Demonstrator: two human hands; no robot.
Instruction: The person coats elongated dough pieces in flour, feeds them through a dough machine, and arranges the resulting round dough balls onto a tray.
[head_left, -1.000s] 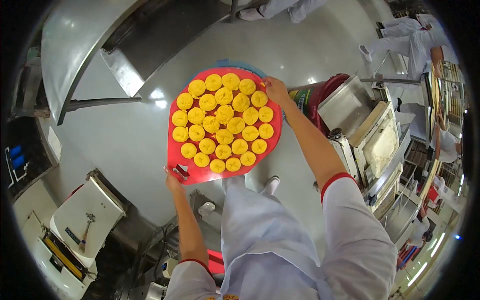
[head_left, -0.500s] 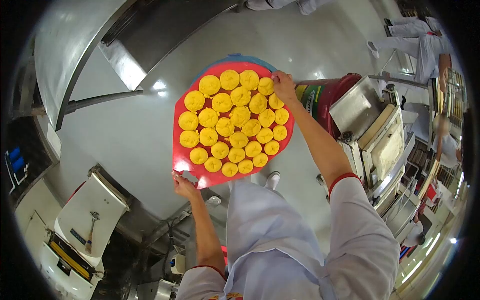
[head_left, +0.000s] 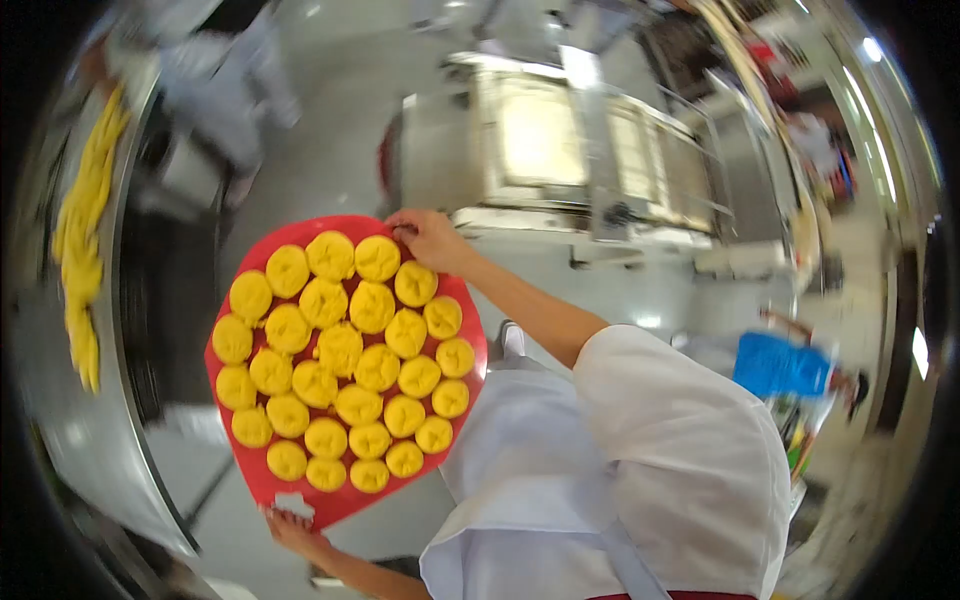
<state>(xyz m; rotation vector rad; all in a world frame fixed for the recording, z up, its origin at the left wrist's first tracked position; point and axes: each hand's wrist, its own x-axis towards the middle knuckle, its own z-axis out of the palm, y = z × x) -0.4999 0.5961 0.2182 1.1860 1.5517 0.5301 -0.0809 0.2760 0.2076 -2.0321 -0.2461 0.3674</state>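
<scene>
A red board (head_left: 348,503) with a cut-out handle slot is held out in front of my body. Many round yellow dough pieces (head_left: 340,349) cover it in close rows. At the board's near left corner, my left hand (head_left: 300,538) grips it by the handle slot. The fingers of my right hand (head_left: 428,240) are closed on the far right edge, beside the dough pieces.
At the left, a metal counter (head_left: 120,440) carries long yellow dough (head_left: 85,240). A person in white (head_left: 225,85) stands near it. Metal equipment with pale panels (head_left: 540,135) is ahead. Another person (head_left: 835,380) is at the right, beside a blue item (head_left: 780,365).
The view has swung round to the right, bringing the counter with yellow dough into sight. The board, still in both hands, now appears lower and further left.
</scene>
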